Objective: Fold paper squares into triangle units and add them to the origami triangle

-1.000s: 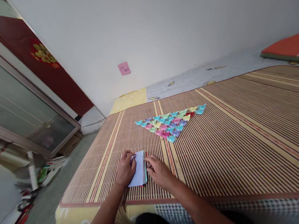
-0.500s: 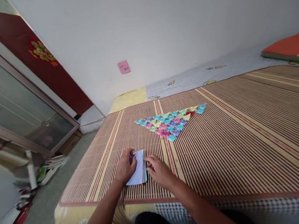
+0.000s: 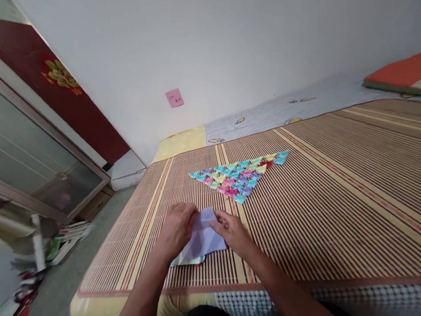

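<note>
Between my hands is a sheet of purple paper [image 3: 205, 238], raised and tilted above a stack of coloured paper [image 3: 188, 261]. My left hand [image 3: 179, 226] grips the sheet's left edge, its fingertips partly hidden behind the paper. On the other side my right hand [image 3: 230, 229] pinches the upper right edge between thumb and fingers. Farther back on the mat lie folded paper pieces [image 3: 233, 175] in many colours, set in rows that form a triangle.
A striped bamboo mat [image 3: 313, 201] covers the bed. Behind it rises a white wall with a pink note [image 3: 174, 98]. An orange folded quilt [image 3: 405, 72] lies at the far right. Clutter [image 3: 55, 247] stands on the floor at the left, below a glass-fronted door [image 3: 42, 148].
The top purple sheet has come up off the stack and shifted right, now held by both hands. Paler paper shows on the stack beneath it.
</note>
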`<state>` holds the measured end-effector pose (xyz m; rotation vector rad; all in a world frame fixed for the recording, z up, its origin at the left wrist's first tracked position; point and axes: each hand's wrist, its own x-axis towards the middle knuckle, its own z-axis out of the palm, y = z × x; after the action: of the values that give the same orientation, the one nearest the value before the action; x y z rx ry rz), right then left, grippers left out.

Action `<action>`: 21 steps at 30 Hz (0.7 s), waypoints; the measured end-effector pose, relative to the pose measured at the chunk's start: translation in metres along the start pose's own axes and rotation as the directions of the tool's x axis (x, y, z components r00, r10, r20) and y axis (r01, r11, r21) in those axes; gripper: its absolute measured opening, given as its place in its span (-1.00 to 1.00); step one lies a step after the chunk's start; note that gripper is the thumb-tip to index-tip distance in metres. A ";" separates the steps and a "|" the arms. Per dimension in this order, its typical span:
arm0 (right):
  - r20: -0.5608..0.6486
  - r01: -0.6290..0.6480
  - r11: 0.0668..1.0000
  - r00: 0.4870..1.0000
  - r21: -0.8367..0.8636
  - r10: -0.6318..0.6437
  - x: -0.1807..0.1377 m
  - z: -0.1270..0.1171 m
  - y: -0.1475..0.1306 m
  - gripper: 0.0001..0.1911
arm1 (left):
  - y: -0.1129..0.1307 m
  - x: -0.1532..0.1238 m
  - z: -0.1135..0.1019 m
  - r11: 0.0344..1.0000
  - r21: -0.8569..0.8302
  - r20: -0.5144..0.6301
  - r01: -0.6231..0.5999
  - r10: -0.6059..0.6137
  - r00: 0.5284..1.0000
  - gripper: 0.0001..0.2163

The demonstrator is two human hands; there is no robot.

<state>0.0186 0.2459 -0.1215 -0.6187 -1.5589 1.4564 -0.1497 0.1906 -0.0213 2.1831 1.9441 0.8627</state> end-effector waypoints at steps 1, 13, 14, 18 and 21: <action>-0.017 -0.008 1.000 1.000 0.017 0.008 0.002 -0.004 0.000 -0.70 | 0.009 0.005 -0.001 0.999 -0.046 0.015 0.000 0.001 1.000 -0.90; -0.395 -0.009 0.991 0.917 0.135 0.062 0.009 -0.057 -0.014 -0.54 | 0.026 0.000 0.057 0.414 -0.833 0.184 0.368 -0.420 0.889 -0.61; -0.406 0.001 0.990 0.912 0.140 0.056 0.009 -0.060 -0.018 -0.56 | 0.025 -0.002 0.061 0.369 -0.850 0.194 0.375 -0.442 0.876 -0.61; -0.422 0.031 0.988 0.906 0.148 0.035 0.007 -0.072 -0.031 -0.61 | 0.012 -0.003 0.060 0.354 -0.873 0.118 0.335 -0.513 0.850 -0.71; -0.389 0.014 0.986 0.920 0.169 0.053 0.007 -0.079 -0.038 -0.65 | 0.005 -0.005 0.057 0.345 -0.876 0.123 0.336 -0.515 0.849 -0.72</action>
<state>0.0906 0.2856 -0.0903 -0.7730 -1.1073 1.3610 -0.1188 0.2022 -0.0688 0.9234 1.4187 1.5176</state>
